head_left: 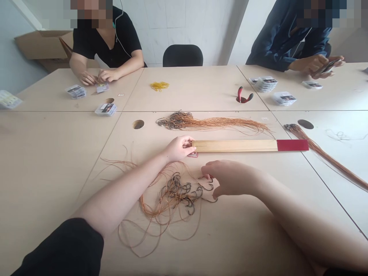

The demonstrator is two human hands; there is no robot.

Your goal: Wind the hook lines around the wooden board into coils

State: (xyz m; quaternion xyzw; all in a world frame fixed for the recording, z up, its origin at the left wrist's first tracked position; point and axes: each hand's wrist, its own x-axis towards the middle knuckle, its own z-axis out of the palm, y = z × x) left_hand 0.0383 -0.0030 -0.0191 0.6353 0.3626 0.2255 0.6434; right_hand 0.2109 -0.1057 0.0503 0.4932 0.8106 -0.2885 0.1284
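Note:
My left hand (181, 148) is closed on the left end of a long, flat wooden strip (235, 145), which has a red section at its right end. My right hand (220, 178) has its thumb and fingers apart at the right edge of a loose pile of large dark hooks (182, 191) with orange-brown lines. A few hooks lie beside its fingertips. Loops of line (143, 230) spread below and left of the pile, partly under my left forearm. Beyond the strip lies a bundle of hooks (176, 120), its lines stretched out to the right.
Another hook bundle (322, 147) lies at the right. Red-handled pliers (244, 96) stand in a table hole, and yellow bands (159, 86) lie farther left. Two people sit opposite, near small clear boxes (106, 109). A black chair (183, 55) stands between them.

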